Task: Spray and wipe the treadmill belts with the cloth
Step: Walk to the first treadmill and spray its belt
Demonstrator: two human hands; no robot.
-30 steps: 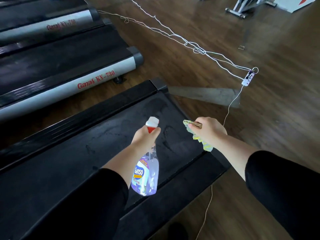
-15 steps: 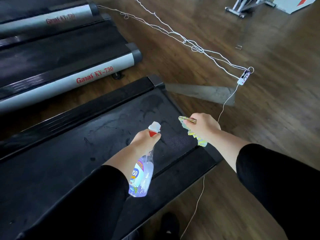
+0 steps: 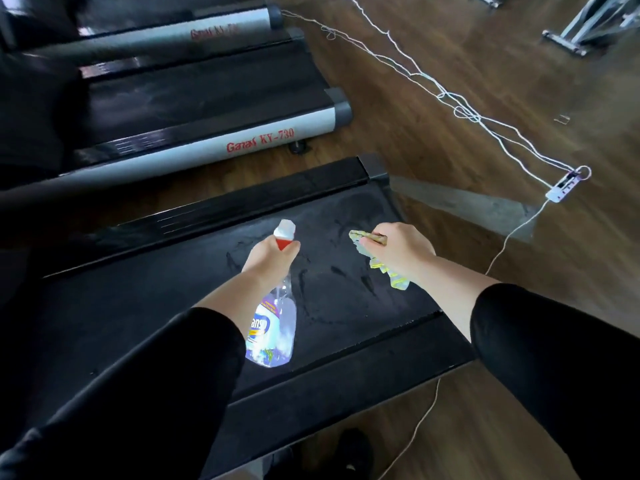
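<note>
A clear plastic spray bottle with a red-and-white trigger head (image 3: 273,327) is held over the black treadmill belt (image 3: 166,306). Its long axis runs toward the person, with the nozzle pointing away along the belt. The left grip (image 3: 268,259) is clenched round its neck. Nearby, the right grip (image 3: 401,251) grasps a crumpled yellow-green cloth (image 3: 393,278) above the belt. White cables (image 3: 467,112) cross the brown wooden floor (image 3: 433,46) beyond.

2 black long sleeves (image 3: 156,393), bare forearms (image 3: 450,289)
</note>
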